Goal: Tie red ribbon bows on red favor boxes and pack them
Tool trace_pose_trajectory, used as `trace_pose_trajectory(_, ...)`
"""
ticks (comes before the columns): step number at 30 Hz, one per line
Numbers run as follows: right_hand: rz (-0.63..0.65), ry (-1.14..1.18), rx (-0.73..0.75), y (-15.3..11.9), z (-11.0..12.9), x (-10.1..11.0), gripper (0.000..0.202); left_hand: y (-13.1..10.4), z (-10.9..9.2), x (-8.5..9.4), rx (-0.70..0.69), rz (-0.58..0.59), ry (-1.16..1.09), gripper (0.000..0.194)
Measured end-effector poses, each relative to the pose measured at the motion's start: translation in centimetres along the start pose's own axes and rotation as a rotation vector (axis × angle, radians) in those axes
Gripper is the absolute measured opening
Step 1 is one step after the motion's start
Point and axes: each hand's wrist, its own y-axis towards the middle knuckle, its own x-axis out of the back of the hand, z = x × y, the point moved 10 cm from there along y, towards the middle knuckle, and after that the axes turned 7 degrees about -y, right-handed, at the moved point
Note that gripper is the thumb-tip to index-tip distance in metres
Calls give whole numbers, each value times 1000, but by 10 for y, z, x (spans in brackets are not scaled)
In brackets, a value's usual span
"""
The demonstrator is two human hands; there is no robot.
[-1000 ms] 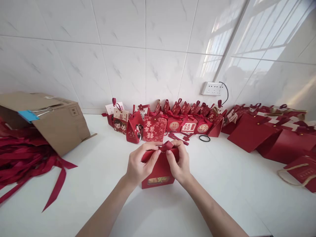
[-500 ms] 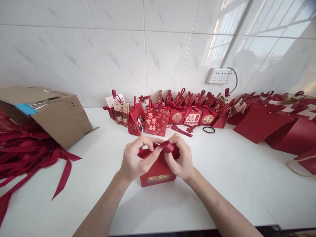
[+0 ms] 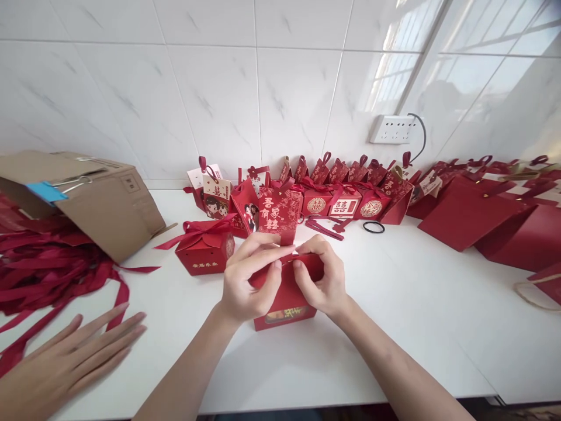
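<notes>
A red gift box (image 3: 287, 295) with an oval window low on its front stands upright on the white table. My left hand (image 3: 252, 283) pinches its top edge from the left, thumb in front and fingers stretched over the back. From the right my right hand (image 3: 322, 275) grips the same edge, thumb and forefinger bent together. A short length of dark red ribbon (image 3: 287, 235) shows just behind my fingertips; its lower end is hidden. Beyond my left hand sits a red box with a ribbon bow (image 3: 204, 251).
Another person's hand (image 3: 83, 354) lies spread at lower left, near a heap of red ribbons (image 3: 52, 272) spilling from a cardboard box (image 3: 111, 213). Several red boxes (image 3: 337, 202) line the wall. Larger red bags (image 3: 464, 213) stand right. A black ring (image 3: 373, 227) lies behind.
The ribbon loop between my hands has gone from the front and now shows behind the box top. A bow-tied red box and another person's hand have appeared on the left.
</notes>
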Motion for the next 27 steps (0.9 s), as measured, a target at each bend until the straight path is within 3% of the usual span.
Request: trace_pose_trajectory(27,7,-13,-3,1,0,-1,11,0,5,-3,20,70,60,33)
